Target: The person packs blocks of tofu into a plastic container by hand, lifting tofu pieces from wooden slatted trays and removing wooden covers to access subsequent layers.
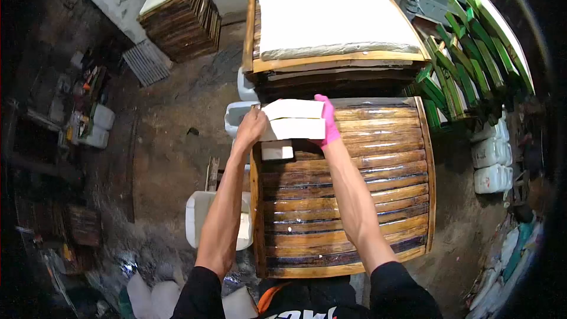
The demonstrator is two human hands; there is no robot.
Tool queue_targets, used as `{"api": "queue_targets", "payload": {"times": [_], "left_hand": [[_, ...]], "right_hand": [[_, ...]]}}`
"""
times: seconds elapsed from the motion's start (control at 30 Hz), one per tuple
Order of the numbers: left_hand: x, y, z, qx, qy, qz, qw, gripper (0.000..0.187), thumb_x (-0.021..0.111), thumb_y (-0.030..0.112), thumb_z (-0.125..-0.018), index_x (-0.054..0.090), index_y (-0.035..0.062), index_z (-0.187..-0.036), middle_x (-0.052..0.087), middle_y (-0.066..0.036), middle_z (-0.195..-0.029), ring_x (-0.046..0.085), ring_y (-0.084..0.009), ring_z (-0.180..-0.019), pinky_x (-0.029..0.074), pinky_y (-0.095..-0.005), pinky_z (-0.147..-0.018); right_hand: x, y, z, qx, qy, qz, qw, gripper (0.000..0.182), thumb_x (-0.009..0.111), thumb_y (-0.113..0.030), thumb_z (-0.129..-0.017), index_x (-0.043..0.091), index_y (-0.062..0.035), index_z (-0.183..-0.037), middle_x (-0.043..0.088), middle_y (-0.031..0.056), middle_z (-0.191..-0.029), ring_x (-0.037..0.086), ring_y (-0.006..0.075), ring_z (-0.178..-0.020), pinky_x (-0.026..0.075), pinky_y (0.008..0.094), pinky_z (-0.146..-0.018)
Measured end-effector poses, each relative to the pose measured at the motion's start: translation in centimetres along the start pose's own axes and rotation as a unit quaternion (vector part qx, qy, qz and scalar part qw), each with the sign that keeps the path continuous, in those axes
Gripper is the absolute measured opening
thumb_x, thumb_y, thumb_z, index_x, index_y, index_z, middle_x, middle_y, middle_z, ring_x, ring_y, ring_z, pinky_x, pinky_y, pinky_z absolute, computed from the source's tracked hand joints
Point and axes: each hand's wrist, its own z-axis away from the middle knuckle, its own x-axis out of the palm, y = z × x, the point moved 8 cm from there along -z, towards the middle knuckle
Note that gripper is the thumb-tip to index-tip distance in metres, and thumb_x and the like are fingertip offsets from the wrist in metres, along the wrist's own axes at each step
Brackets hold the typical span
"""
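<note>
Two long white blocks lie side by side between my hands, over the far left part of a slatted wooden board. My left hand, bare, is closed at their left end; its fingertips are partly hidden. At the right end, my right hand, in a pink glove, is wrapped round the blocks with its thumb and fingers on their outer sides. A smaller white block shows just below them, on the board's left side. Small white crumbs are scattered over the wet slats.
Beyond the board, a large white slab rests on a wooden stack. White plastic containers stand at the left, one nearer. Green-edged frames lean at the right, above white jugs. Another slatted stack is at the back left.
</note>
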Motion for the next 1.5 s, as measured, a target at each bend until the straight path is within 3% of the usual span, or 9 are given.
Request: {"api": "queue_targets", "payload": {"times": [0.13, 0.2, 0.43, 0.73, 1.03, 1.17, 1.23, 1.33, 1.5], "left_hand": [[-4.1, 7.2, 7.6, 0.077, 0.116, -0.082, 0.987, 0.05, 0.035, 0.04, -0.099, 0.052, -0.0021, -0.121, 0.057, -0.023, -0.115, 0.055, -0.0351, -0.11, 0.041, -0.0436, -0.096], [-6.1, 8.2, 11.1, 0.025, 0.152, -0.095, 0.984, 0.039, 0.044, 0.032, -0.096, 0.054, 0.0004, -0.117, 0.057, -0.021, -0.108, 0.054, -0.0383, -0.103, 0.043, -0.046, -0.09], [-12.0, -1.0, 24.2, -0.06, 0.171, -0.166, 0.969, 0.032, 0.044, 0.026, -0.096, 0.056, 0.0039, -0.115, 0.057, -0.021, -0.102, 0.053, -0.039, -0.093, 0.041, -0.0487, -0.085], [-5.9, -25.7, 27.1, -0.187, 0.081, -0.112, 0.973, 0.04, 0.039, 0.028, -0.096, 0.05, 0.0007, -0.124, 0.051, -0.027, -0.116, 0.046, -0.0453, -0.105, 0.035, -0.0516, -0.094], [-2.9, -36.2, 22.8, -0.338, 0.126, -0.022, 0.933, 0.039, 0.041, 0.025, -0.092, 0.054, -0.0037, -0.115, 0.047, -0.031, -0.126, 0.044, -0.0475, -0.116, 0.031, -0.0527, -0.101], [0.7, -40.9, 23.2, -0.372, -0.101, -0.076, 0.92, 0.055, 0.045, 0.025, -0.091, 0.038, -0.0116, -0.131, 0.036, -0.03, -0.141, 0.034, -0.0454, -0.129, 0.025, -0.0497, -0.109], [0.0, -39.4, 26.0, -0.344, 0.094, 0.077, 0.931, 0.055, 0.046, 0.026, -0.093, 0.037, -0.0081, -0.135, 0.034, -0.03, -0.142, 0.031, -0.0404, -0.133, 0.023, -0.0435, -0.111], [-1.6, -34.1, 30.2, -0.367, 0.087, 0.2, 0.904, 0.053, 0.048, 0.03, -0.096, 0.038, -0.001, -0.139, 0.039, -0.02, -0.143, 0.037, -0.0297, -0.132, 0.026, -0.0362, -0.109], [-3.6, -27.2, 37.8, -0.326, -0.01, 0.348, 0.879, 0.042, 0.048, 0.023, -0.098, 0.046, -0.0002, -0.133, 0.044, -0.017, -0.138, 0.043, -0.0244, -0.127, 0.035, -0.0337, -0.103]], "right_hand": [[1.9, 0.9, 6.3, -0.167, 0.235, 0.177, 0.941, 0.085, 0.044, -0.056, -0.084, 0.031, 0.0058, -0.14, 0.036, 0.0238, -0.144, 0.049, 0.0364, -0.12, 0.047, 0.0456, -0.096], [5.1, 5.4, 7.6, -0.068, -0.054, -0.034, 0.996, 0.083, 0.042, -0.053, -0.084, 0.03, 0.0049, -0.142, 0.035, 0.0238, -0.144, 0.044, 0.0352, -0.126, 0.04, 0.0431, -0.103], [11.0, 26.2, 11.0, -0.097, 0.075, -0.101, 0.987, 0.08, 0.038, -0.047, -0.081, 0.032, 0.0061, -0.142, 0.042, 0.0225, -0.14, 0.044, 0.0323, -0.128, 0.034, 0.0389, -0.108], [-1.1, 42.4, 6.6, -0.129, 0.209, -0.072, 0.967, 0.068, 0.036, -0.035, -0.083, 0.038, 0.0019, -0.14, 0.045, 0.0184, -0.139, 0.043, 0.0292, -0.128, 0.026, 0.0347, -0.111], [-18.6, 48.5, -0.9, -0.094, 0.269, -0.093, 0.954, 0.057, 0.041, -0.031, -0.085, 0.047, -0.0011, -0.133, 0.051, 0.0158, -0.132, 0.048, 0.0276, -0.123, 0.032, 0.0351, -0.106], [-26.5, 50.5, -5.0, -0.071, 0.312, -0.057, 0.946, 0.053, 0.042, -0.031, -0.087, 0.049, -0.0013, -0.13, 0.053, 0.0159, -0.13, 0.049, 0.0282, -0.121, 0.034, 0.0362, -0.104], [-28.5, 50.5, -4.9, -0.046, 0.348, 0.001, 0.936, 0.051, 0.043, -0.03, -0.087, 0.05, -0.0014, -0.128, 0.054, 0.0159, -0.128, 0.05, 0.0284, -0.12, 0.035, 0.0367, -0.103], [-29.1, 47.3, -1.5, -0.038, 0.44, 0.221, 0.869, 0.048, 0.044, -0.03, -0.088, 0.051, -0.0015, -0.126, 0.055, 0.0159, -0.126, 0.051, 0.0289, -0.118, 0.036, 0.0375, -0.101], [-24.0, 43.3, 1.4, -0.125, 0.574, 0.554, 0.59, 0.043, 0.045, -0.029, -0.09, 0.054, -0.0018, -0.122, 0.058, 0.016, -0.123, 0.053, 0.0296, -0.115, 0.039, 0.0388, -0.099]]}}
